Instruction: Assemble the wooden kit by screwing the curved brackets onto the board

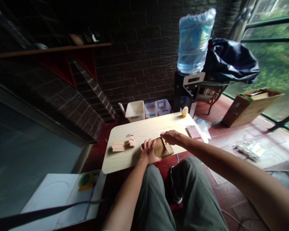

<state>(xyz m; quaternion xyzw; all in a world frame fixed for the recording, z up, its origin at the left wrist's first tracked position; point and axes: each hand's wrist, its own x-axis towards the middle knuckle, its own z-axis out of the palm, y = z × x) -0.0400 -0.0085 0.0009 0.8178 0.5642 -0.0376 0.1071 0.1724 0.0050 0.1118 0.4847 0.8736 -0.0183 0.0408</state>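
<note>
A brown wooden board (159,148) with small holes lies at the table's near edge. My left hand (148,152) grips its left end, fingers spread over the top and thumb toward the near side. A paler wooden strip (168,146) crosses the board's right end. My right hand (170,137) is closed at the far right corner, by the top of that strip; whatever is in its fingers is hidden. Left of the board rest several light wooden pieces (122,146), some stacked. Small dark metal parts (129,135), too small to name, lie just behind them.
The pale table (118,164) holds a yellow-capped bottle (184,112) at its far right and a pinkish booklet (194,132) near its right edge. Plastic bins (135,110) and a water dispenser (190,84) stand behind. A cardboard box (245,107) is at right.
</note>
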